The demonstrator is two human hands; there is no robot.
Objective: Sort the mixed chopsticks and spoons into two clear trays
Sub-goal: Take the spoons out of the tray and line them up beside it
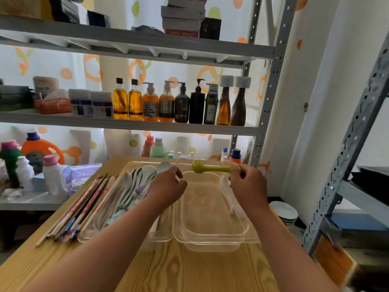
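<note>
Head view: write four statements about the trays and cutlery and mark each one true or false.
1. The right hand holds the green spoon over the far edge of the right tray. True.
2. The right tray is packed with chopsticks. False: no chopsticks lie in it.
3. The chopsticks lie along the left side of the left tray. True.
4. The pale spoons are piled on the shelf. False: they lie in the left tray.
</note>
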